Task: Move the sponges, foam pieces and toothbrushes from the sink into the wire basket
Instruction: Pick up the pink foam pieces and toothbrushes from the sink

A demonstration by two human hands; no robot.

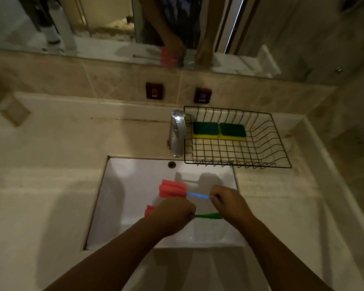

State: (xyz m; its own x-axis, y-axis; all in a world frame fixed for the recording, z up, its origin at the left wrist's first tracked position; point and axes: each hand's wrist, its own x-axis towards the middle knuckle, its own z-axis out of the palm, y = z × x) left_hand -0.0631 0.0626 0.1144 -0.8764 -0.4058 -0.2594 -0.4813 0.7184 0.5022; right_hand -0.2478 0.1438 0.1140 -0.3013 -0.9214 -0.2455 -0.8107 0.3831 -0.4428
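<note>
Both my hands hover over the white sink [116, 206]. My right hand [229, 201] is closed on the blue handle [198, 195] of a brush whose red foam head [172, 189] points left. My left hand [172, 216] grips a green-handled brush [208, 215]. Its red foam head [149, 211] peeks out to the left of that hand, and the green handle's end reaches under my right hand. The black wire basket [237, 163] stands on the counter behind and to the right of the sink. It holds two green-and-yellow sponges [205, 130] [232, 132] side by side at its back.
A chrome faucet [178, 133] rises between the sink and the basket's left side. Two dark hot and cold wall controls [154, 90] sit above it, below a mirror. The beige counter stretches left of the sink, and a wall bounds it on the right.
</note>
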